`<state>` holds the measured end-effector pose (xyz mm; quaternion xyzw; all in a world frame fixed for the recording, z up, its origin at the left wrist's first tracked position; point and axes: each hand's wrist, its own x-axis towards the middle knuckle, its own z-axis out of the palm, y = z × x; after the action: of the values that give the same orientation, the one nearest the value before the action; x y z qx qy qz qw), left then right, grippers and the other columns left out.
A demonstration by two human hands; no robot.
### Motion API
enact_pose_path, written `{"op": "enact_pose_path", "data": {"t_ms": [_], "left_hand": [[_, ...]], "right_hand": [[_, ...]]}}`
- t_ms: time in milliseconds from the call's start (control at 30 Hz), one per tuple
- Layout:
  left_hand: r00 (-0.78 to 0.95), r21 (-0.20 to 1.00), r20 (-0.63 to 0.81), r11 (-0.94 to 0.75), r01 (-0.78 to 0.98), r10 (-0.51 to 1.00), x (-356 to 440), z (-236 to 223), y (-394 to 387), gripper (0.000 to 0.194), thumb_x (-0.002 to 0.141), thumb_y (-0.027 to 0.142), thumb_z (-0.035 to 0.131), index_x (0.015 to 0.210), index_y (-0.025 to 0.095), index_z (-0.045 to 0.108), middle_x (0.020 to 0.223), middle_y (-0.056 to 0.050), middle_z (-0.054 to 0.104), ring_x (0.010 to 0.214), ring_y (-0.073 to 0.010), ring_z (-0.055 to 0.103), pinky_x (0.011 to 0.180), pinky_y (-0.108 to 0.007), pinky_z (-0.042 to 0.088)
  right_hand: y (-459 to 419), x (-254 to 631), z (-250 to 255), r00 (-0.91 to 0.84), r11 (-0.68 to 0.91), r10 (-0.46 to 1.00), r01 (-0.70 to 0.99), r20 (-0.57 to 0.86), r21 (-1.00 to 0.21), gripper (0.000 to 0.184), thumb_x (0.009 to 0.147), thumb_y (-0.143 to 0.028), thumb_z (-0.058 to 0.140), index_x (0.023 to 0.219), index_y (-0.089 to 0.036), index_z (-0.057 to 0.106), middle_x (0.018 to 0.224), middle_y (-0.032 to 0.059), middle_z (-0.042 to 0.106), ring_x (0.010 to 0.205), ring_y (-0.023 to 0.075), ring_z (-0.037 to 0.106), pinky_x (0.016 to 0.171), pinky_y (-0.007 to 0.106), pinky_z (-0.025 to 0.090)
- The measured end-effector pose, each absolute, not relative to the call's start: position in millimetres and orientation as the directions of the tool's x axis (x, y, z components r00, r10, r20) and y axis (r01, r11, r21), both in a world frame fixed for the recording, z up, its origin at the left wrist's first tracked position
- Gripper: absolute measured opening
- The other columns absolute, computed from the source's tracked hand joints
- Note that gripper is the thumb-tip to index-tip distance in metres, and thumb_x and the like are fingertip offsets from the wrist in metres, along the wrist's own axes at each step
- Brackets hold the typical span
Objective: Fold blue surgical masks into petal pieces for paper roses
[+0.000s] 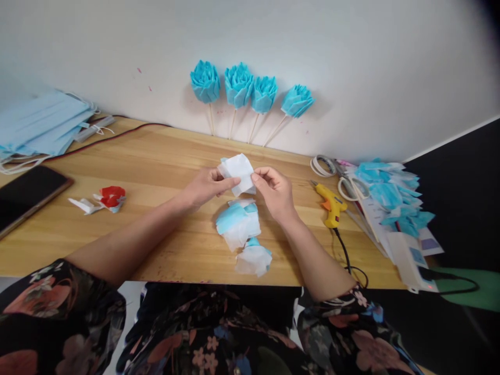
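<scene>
Between my two hands is a white fabric piece (239, 167) with a bit of blue at its upper left edge, raised over the wooden table. My left hand (207, 186) pinches it from the left, thumb on top. From the right, my right hand (273, 190) grips its edge between thumb and forefinger. Just below lie a pile of blue and white fabric pieces (239, 221) and a smaller crumpled white piece (255, 260) near the table's front edge.
Several blue fabric flowers on sticks (239, 86) lean against the wall. Right: a yellow glue gun (332, 205), scissors (351, 188), tape roll (322, 165), blue-white scraps (390, 190), power strip (410, 263). Left: face masks (42, 122), phone (29, 195), red-and-white scrap (112, 197).
</scene>
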<state>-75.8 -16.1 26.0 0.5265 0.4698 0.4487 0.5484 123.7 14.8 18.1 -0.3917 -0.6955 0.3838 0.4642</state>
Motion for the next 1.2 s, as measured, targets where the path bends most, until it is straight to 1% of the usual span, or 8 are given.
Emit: {"op": "enact_pose_path", "data": {"t_ms": [133,333,500,700,833,933,1067,1200], "left_hand": [[0.126,1.0,-0.024,0.026,-0.01,0.992,-76.0,25.7,-15.7,0.039,0.068,0.045,0.079,0.057,0.017,0.055,0.053,0.002,0.049,0.052,-0.0086,0.04,0.051,-0.024,0.03],[0.115,1.0,0.003,-0.002,-0.012,0.993,-77.4,23.5,-15.0,0.033,0.071,0.043,0.077,0.061,0.018,0.059,0.052,0.003,0.048,0.051,-0.009,0.039,0.051,-0.025,0.028],[0.143,1.0,0.027,-0.026,-0.009,0.989,-78.3,24.7,-15.6,0.033,0.073,0.043,0.074,0.061,0.018,0.057,0.052,0.003,0.048,0.051,-0.0092,0.039,0.053,-0.026,0.029],[0.152,1.0,0.019,-0.016,-0.025,0.988,-81.1,22.4,-13.6,0.033,0.077,0.041,0.072,0.06,0.018,0.055,0.052,0.003,0.049,0.051,-0.009,0.04,0.054,-0.026,0.03],[0.199,0.993,-0.026,0.049,-0.11,0.98,-82.8,20.6,-11.4,0.033,0.076,0.04,0.073,0.058,0.018,0.057,0.051,0.001,0.053,0.05,-0.0096,0.044,0.052,-0.026,0.032],[0.265,0.976,-0.086,0.136,-0.173,0.96,-83.2,22.5,-10.9,0.034,0.076,0.039,0.074,0.057,0.017,0.056,0.05,0.0,0.053,0.05,-0.0099,0.046,0.051,-0.025,0.034],[0.326,0.95,-0.113,0.198,-0.242,0.939,-82.9,26.2,-12.1,0.035,0.077,0.037,0.075,0.057,0.017,0.054,0.049,0.001,0.05,0.049,-0.0093,0.045,0.051,-0.025,0.036],[0.345,0.928,-0.126,0.234,-0.289,0.93,-82.6,27.7,-13.1,0.034,0.076,0.035,0.077,0.058,0.017,0.054,0.049,0.002,0.046,0.048,-0.009,0.044,0.05,-0.025,0.037]], "right_hand": [[14.7,124.1,19.6,-0.242,0.416,0.901,0.237,0.361,-0.878,0.017,0.089,-0.039,0.065,0.089,-0.022,0.068,0.084,-0.0008,0.071,0.079,0.0142,0.064,0.08,0.031,0.052],[11.5,123.5,27.2,-0.259,0.555,0.832,0.356,0.491,-0.752,0.012,0.093,-0.034,0.06,0.087,-0.024,0.065,0.091,0.0009,0.071,0.088,0.016,0.064,0.086,0.033,0.051],[11.0,122.8,26.9,-0.259,0.507,0.861,0.381,0.437,-0.773,0.014,0.093,-0.034,0.058,0.085,-0.023,0.061,0.08,-0.0018,0.068,0.075,0.0134,0.062,0.073,0.028,0.049],[11.3,122.4,25.1,-0.243,0.489,0.871,0.36,0.426,-0.795,0.014,0.092,-0.035,0.06,0.086,-0.022,0.062,0.077,-0.0024,0.067,0.071,0.0124,0.06,0.07,0.027,0.048],[14.0,124.2,22.3,-0.291,0.463,0.875,0.264,0.387,-0.846,0.021,0.094,-0.039,0.059,0.107,-0.023,0.064,0.081,-0.0016,0.069,0.076,0.014,0.065,0.074,0.029,0.052],[16.3,125.8,19.7,-0.33,0.471,0.858,0.205,0.393,-0.858,0.031,0.097,-0.038,0.054,0.125,-0.026,0.058,0.086,-0.0006,0.071,0.082,0.0154,0.068,0.08,0.033,0.055],[17.0,126.9,19.4,-0.369,0.519,0.826,0.203,0.426,-0.83,0.034,0.098,-0.032,0.05,0.131,-0.029,0.056,0.096,0.0004,0.073,0.09,0.0155,0.068,0.087,0.035,0.056],[14.3,127.5,23.4,-0.392,0.579,0.791,0.231,0.47,-0.782,0.036,0.094,-0.027,0.056,0.13,-0.032,0.061,0.104,0.0003,0.074,0.095,0.0153,0.068,0.089,0.035,0.056]]}}
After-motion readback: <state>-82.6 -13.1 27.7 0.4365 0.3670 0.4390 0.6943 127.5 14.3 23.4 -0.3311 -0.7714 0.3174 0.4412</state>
